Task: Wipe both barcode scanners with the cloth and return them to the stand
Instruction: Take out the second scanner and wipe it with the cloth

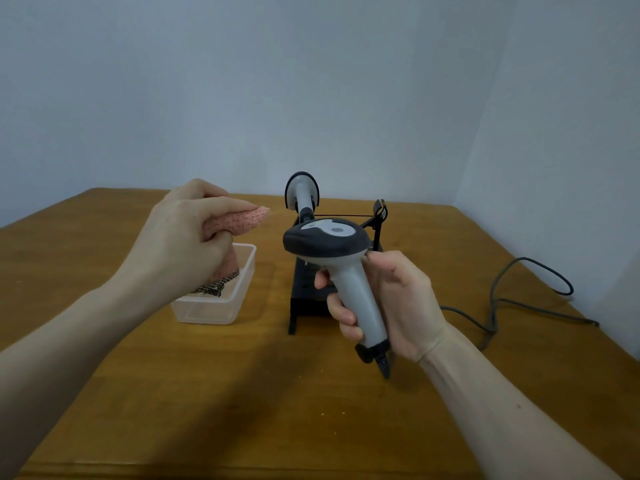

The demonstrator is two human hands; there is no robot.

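My right hand grips the grey handle of a barcode scanner, held upright above the table with its dark head pointing left. My left hand holds a folded pink cloth a short way left of the scanner head, not touching it. A second grey scanner sits in the black stand behind the held one. The stand's right-hand holder has nothing in it.
A clear plastic tub stands on the wooden table under my left hand, with the cloth's dark checked end hanging into it. A dark cable loops across the table at the right. Walls close off the back and right.
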